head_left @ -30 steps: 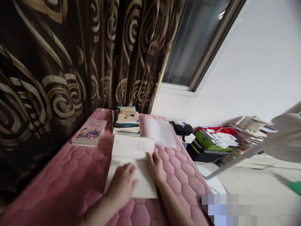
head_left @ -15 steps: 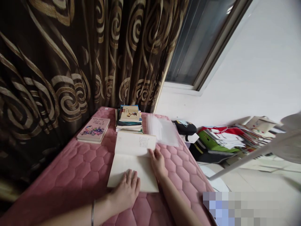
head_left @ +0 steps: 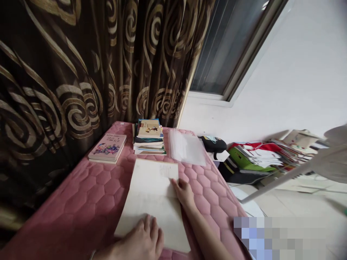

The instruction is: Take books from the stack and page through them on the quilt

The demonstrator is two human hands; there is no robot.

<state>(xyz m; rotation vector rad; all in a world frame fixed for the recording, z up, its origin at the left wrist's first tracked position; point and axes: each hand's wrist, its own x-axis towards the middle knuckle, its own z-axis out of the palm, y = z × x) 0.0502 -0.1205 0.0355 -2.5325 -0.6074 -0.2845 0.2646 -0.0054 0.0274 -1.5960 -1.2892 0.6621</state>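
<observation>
Cream-paged open paper book (head_left: 154, 195), seemingly mid-flattening: left hand (head_left: 141, 238) lay flat, fingers slightly parted, empty; right hand (head_left: 185, 193) pinched its edge; next likely wanted even pressure.

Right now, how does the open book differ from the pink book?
The open book is spread; the pink book is shut. The open book shows mostly blank pages; the pink book, a colourful cover picture. The left hand rests on the open book, not the pink book. Both books lie flat.
</observation>
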